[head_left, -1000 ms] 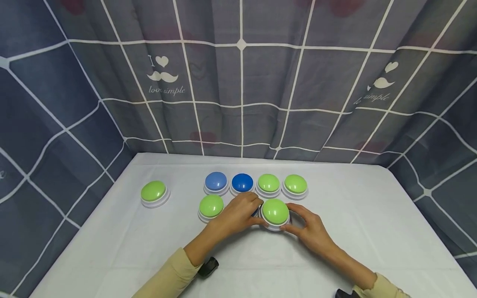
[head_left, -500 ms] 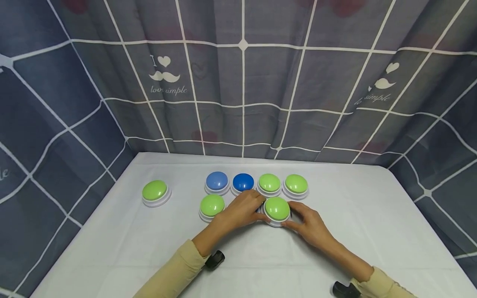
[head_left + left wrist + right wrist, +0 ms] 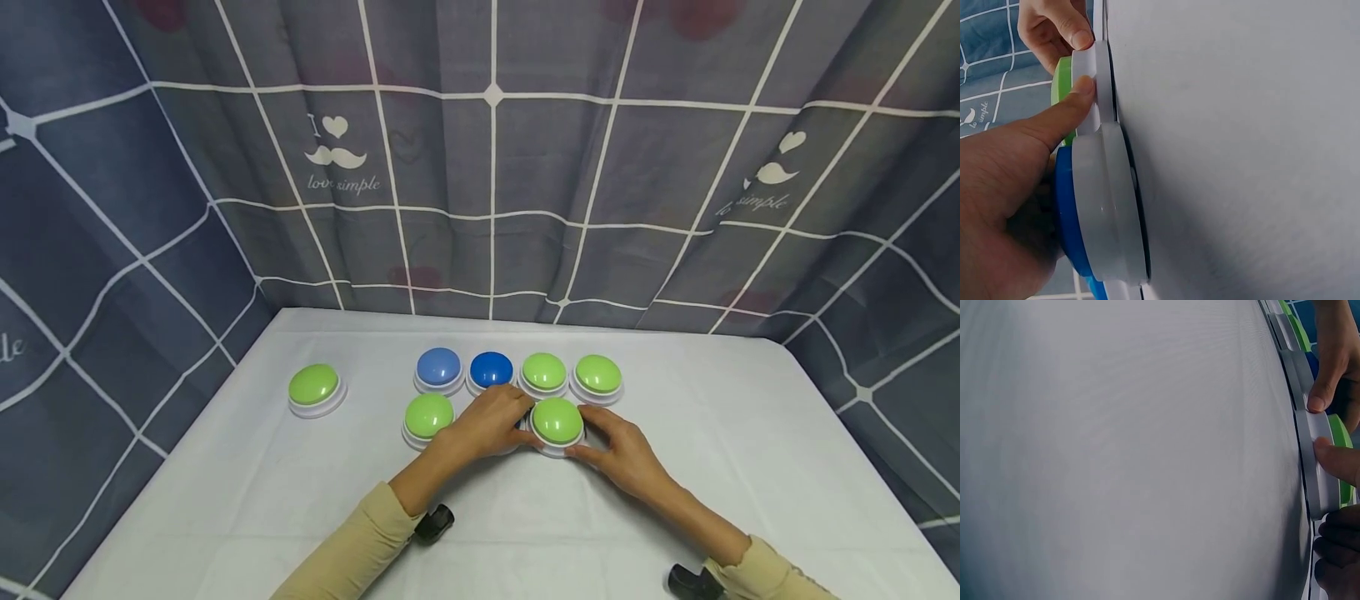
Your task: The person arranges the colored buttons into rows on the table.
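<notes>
A green push button (image 3: 557,420) with a white round base stands on the white-covered table between both hands. My left hand (image 3: 489,422) holds its left side, the thumb on the base in the left wrist view; the other fingertips are mostly hidden. From the right, my right hand (image 3: 628,457) grips the same base between thumb and fingers. Beneath the left palm is a blue push button (image 3: 1067,209), its base touching the green one's base; the hand hides most of it in the head view. Left of that hand sits another green push button (image 3: 429,414).
Behind the hands runs a row: a light blue button (image 3: 438,366), a dark blue button (image 3: 491,367) and two green buttons, one (image 3: 543,371) beside the other (image 3: 597,374). A lone green button (image 3: 313,385) stands far left. Grid-patterned curtains (image 3: 450,167) surround the table (image 3: 360,517).
Over the first half second both hands shifted the green push button slightly away from the person, and the left forearm moved a little right. Since then hands and button have stayed nearly still.
</notes>
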`<state>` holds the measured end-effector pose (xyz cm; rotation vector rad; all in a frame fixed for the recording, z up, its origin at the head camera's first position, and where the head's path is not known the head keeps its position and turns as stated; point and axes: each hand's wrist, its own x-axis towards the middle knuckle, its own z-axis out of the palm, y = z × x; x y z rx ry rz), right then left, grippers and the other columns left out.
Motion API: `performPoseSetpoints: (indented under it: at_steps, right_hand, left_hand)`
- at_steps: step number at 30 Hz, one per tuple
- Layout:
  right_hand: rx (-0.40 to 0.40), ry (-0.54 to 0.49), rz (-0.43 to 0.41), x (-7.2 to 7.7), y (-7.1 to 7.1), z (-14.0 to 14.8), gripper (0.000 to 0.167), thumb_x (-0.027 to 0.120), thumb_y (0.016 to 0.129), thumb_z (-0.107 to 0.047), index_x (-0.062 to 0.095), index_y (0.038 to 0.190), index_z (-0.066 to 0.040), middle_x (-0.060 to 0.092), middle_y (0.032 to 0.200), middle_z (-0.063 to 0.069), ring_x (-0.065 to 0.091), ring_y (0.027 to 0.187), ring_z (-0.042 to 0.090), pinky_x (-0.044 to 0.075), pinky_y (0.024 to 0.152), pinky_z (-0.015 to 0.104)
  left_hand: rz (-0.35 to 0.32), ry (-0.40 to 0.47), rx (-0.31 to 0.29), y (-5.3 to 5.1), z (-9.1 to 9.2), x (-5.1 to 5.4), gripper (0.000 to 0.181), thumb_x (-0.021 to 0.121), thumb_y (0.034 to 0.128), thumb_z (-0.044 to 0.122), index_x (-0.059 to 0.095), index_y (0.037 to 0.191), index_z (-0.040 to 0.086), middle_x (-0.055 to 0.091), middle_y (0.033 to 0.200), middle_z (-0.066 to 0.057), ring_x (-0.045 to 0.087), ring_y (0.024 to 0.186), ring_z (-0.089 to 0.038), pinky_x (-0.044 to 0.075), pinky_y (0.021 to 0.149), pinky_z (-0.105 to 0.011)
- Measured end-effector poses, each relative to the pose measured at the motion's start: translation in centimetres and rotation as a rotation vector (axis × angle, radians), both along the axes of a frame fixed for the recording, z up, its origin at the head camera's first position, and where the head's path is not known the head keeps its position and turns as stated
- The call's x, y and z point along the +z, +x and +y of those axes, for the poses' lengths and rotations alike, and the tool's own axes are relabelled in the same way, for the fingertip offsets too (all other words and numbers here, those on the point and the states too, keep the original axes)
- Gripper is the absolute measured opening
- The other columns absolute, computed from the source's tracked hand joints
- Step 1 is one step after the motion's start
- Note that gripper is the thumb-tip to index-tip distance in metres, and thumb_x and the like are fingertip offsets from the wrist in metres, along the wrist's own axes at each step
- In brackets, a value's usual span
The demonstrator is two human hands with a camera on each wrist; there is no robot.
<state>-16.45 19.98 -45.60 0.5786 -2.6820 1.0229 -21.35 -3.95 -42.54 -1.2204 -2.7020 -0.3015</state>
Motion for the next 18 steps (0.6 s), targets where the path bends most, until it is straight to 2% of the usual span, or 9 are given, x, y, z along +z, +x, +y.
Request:
performPoseSetpoints:
  at_steps: [5, 8, 12, 15, 18]
  right_hand:
    - [0.011, 0.022, 0.021, 0.3, -0.1, -0.1, 0.061, 0.087, 0.076, -0.02, 0.063, 0.127, 0.002, 0.065, 0.125, 0.015, 0.058, 0.119, 0.037, 0.044, 0.1, 0.053]
    - [0.017, 0.028, 0.002, 0.5, -0.2, -0.2, 0.062, 0.086, 0.077, -0.023, 0.062, 0.128, 0.002, 0.065, 0.126, 0.016, 0.058, 0.12, 0.038, 0.043, 0.1, 0.054]
    - [0.024, 0.046, -0.033, 1.0, -0.2, 0.0, 0.068, 0.086, 0.077, -0.028, 0.059, 0.132, 0.004, 0.061, 0.131, 0.019, 0.054, 0.124, 0.04, 0.041, 0.103, 0.055]
    - [0.022, 0.052, -0.022, 1.6, -0.4, 0.1, 0.071, 0.086, 0.078, -0.03, 0.058, 0.133, 0.005, 0.058, 0.134, 0.02, 0.053, 0.125, 0.041, 0.041, 0.102, 0.056]
    - [0.028, 0.034, -0.011, 2.3, -0.7, -0.3, 0.07, 0.085, 0.079, -0.029, 0.058, 0.133, 0.004, 0.058, 0.136, 0.019, 0.053, 0.126, 0.04, 0.042, 0.101, 0.056]
  left_hand:
    - [-0.016, 0.005, 0.02, 0.0, -0.1, 0.0, 0.04, 0.08, 0.0787, 0.05, 0.065, 0.09, 0.015, 0.063, 0.09, 0.005, 0.055, 0.084, -0.012, 0.046, 0.073, -0.028]
    - [-0.023, 0.01, 0.028, 0.0, -0.2, 0.0, 0.04, 0.081, 0.0784, 0.05, 0.067, 0.091, 0.015, 0.064, 0.089, 0.005, 0.055, 0.082, -0.011, 0.045, 0.072, -0.027]
    - [-0.062, 0.027, 0.086, 0.2, -0.5, 0.3, 0.047, 0.08, 0.0788, 0.051, 0.072, 0.101, 0.011, 0.066, 0.091, 0.002, 0.058, 0.084, -0.012, 0.048, 0.073, -0.028]
    - [-0.118, 0.058, 0.165, 0.6, -1.3, 1.1, 0.059, 0.079, 0.0802, 0.052, 0.07, 0.116, 0.006, 0.069, 0.106, -0.004, 0.062, 0.099, -0.017, 0.051, 0.085, -0.031]
    - [-0.171, 0.108, 0.226, 0.9, -2.7, 2.1, 0.066, 0.078, 0.082, 0.05, 0.065, 0.127, 0.004, 0.065, 0.123, -0.011, 0.06, 0.115, -0.025, 0.047, 0.099, -0.04]
